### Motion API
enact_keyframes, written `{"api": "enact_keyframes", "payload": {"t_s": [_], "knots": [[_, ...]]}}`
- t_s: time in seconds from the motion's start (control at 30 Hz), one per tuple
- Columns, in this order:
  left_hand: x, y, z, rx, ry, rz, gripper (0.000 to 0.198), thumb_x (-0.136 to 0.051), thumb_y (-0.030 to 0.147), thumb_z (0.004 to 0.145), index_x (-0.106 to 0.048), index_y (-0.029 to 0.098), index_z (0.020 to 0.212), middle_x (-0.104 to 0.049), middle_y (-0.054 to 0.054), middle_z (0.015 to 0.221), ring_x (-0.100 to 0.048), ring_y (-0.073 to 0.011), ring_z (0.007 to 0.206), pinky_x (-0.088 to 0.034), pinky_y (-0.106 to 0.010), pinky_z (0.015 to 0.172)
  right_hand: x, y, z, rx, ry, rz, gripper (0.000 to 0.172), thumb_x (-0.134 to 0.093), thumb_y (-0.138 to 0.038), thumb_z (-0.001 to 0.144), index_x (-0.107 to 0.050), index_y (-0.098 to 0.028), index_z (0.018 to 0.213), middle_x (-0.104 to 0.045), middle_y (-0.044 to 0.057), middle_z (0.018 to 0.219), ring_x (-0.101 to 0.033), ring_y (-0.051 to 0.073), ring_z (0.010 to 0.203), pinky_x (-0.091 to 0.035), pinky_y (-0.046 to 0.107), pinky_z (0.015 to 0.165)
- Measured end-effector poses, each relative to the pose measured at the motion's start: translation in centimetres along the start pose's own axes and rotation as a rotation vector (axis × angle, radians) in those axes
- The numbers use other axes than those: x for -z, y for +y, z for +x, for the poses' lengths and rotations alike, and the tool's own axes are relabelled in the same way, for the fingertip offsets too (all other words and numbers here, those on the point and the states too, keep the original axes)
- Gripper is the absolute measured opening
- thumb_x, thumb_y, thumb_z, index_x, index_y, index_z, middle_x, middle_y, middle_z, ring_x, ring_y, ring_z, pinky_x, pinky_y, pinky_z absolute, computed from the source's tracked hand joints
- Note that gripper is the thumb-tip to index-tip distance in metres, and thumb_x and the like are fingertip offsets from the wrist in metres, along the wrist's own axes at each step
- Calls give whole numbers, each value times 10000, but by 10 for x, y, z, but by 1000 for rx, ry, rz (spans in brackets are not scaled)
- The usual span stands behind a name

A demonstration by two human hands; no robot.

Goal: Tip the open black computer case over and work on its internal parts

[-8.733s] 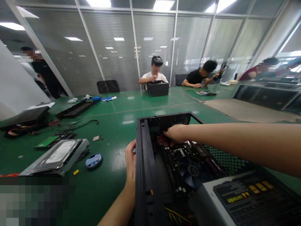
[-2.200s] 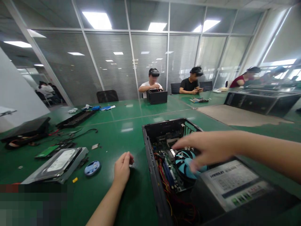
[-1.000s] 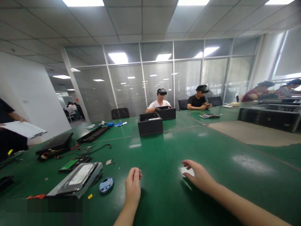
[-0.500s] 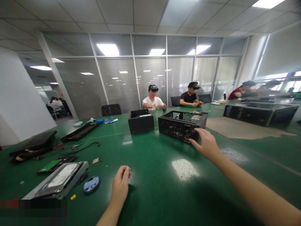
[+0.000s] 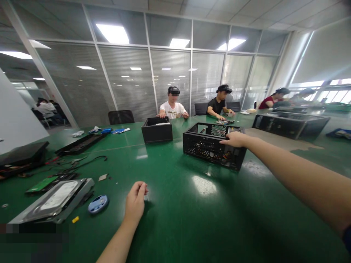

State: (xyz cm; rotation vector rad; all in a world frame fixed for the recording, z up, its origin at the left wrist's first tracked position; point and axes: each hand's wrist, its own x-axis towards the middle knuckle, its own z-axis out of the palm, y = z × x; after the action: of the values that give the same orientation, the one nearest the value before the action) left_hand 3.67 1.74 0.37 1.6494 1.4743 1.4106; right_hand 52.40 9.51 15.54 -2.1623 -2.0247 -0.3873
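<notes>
My right hand (image 5: 232,140) grips the top edge of a black open computer case (image 5: 203,148), near its right end. The fingers lie over the rim, with the thumb along the front face. Loose wires and perforated metal show inside. My left hand (image 5: 136,199) hovers over or rests on the green table (image 5: 170,219), fingers curled and pressed together. What it may hold is hidden. Left of that hand lie a round blue dish (image 5: 98,204) and a hard drive (image 5: 59,199) in a metal bracket.
A smaller black box (image 5: 157,132) stands beyond, where a person in white (image 5: 172,109) touches it. Another person (image 5: 219,106) sits further right. A large case (image 5: 287,124) rests on cardboard (image 5: 263,137). Left are a green circuit board (image 5: 41,185), cables, a black panel (image 5: 79,144) and a yellow piece (image 5: 75,219).
My right hand has moved from the case's front face up to its top edge and now grips it. The case has turned slightly. My left hand keeps its curled shape.
</notes>
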Motion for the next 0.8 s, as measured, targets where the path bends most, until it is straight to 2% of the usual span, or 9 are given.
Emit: {"api": "enact_keyframes", "payload": {"t_s": [0.07,0.17,0.23,0.4,0.5,0.57,0.67,0.73,0.8], "knots": [[0,1,-1,-14,-11,9,317,-495,499,905,-603,205,852,-624,-5,746,-615,-186,746,-471,-280,718,4,-8,-10,28,-55,-4,382,-593,-453,926,-639,-140,1142,-635,99,1165,-627,238,993,-530,396,856],[-1,1,-1,-25,-7,-1,326,-497,502,899,-608,202,837,-625,-4,725,-620,-185,728,-478,-277,703,16,-25,-31,102,-150,-28,545,-610,-624,826,-718,-105,949,-706,149,956,-664,274,858,-505,363,768],[-2,0,0,-30,-3,-6,329,-499,501,892,-612,200,824,-628,-4,713,-620,-185,714,-479,-274,687,29,-44,-51,183,-197,-65,591,-564,-679,800,-730,-120,897,-718,151,863,-675,285,791,-489,360,708],[-3,5,-2,-30,-28,29,326,-494,492,891,-622,200,822,-646,-11,730,-626,-190,723,-478,-273,679,65,-111,-138,261,-181,-83,623,-472,-709,808,-721,-138,825,-713,171,812,-669,280,719,-464,335,603],[-2,7,-3,-27,-41,44,331,-490,500,890,-619,201,826,-642,-12,734,-622,-193,727,-476,-280,685,87,-146,-194,286,-240,40,704,-431,-805,777,-722,-167,830,-707,159,789,-653,282,676,-451,350,566],[-3,7,-3,-21,-47,40,331,-487,500,892,-612,201,827,-634,-12,734,-618,-193,730,-473,-284,689,103,-161,-215,357,-312,121,751,-357,-840,792,-722,-184,792,-693,148,740,-640,272,641,-442,359,555],[-4,6,-4,-13,-51,21,323,-489,498,897,-602,202,834,-626,-8,733,-615,-190,733,-471,-284,695,120,-169,-201,477,-340,148,755,-267,-773,881,-713,-181,735,-674,131,696,-634,239,630,-445,344,572],[-3,4,-6,-12,-49,13,317,-490,494,902,-600,204,838,-625,-5,737,-615,-187,737,-469,-282,700,118,-167,-165,519,-247,69,659,-342,-696,910,-722,-167,812,-694,128,763,-653,247,698,-466,343,616],[0,3,-8,-12,-43,17,314,-491,490,905,-603,205,836,-626,-3,739,-614,-184,740,-466,-279,700,103,-162,-121,559,-165,-47,501,-487,-589,895,-720,-149,950,-715,141,896,-672,273,810,-491,357,682]]}}
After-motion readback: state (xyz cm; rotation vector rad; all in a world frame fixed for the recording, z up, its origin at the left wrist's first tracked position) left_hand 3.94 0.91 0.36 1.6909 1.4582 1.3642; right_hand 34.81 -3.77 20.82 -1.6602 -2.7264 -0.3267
